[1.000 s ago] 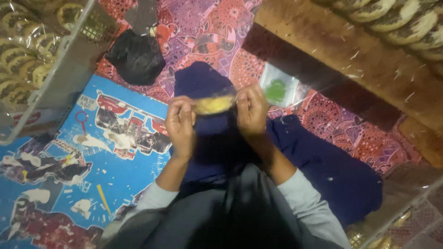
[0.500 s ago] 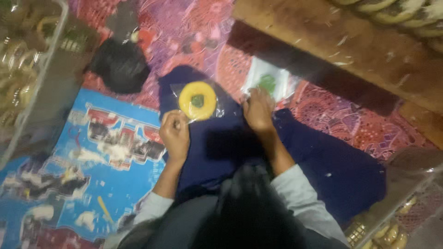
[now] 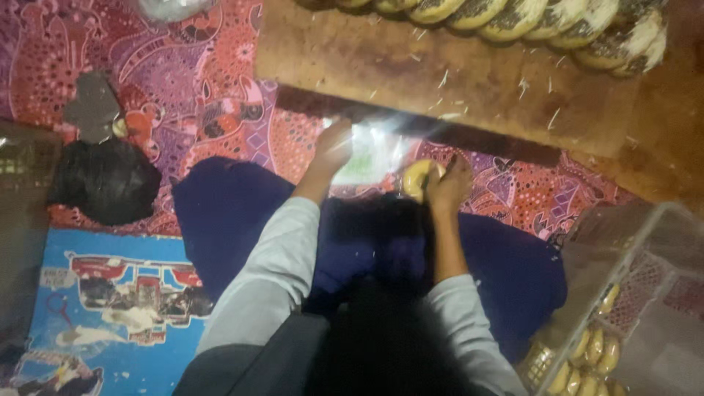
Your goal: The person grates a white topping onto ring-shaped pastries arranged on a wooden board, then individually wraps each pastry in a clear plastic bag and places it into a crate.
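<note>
Where it rests in the right hand (image 3: 449, 187), low over the patterned red mat (image 3: 205, 81) before the dark blue lap, the round yellow pastry (image 3: 416, 178) looks light, soft and crumbly, best held gently by its rim. It is pale gold and ring-like, half hidden by closed fingers. The left hand (image 3: 334, 147) reaches onto a clear plastic wrapper (image 3: 374, 158); its grip cannot be made out. Similar pastries (image 3: 513, 15) line the wooden board (image 3: 440, 73) beyond.
</note>
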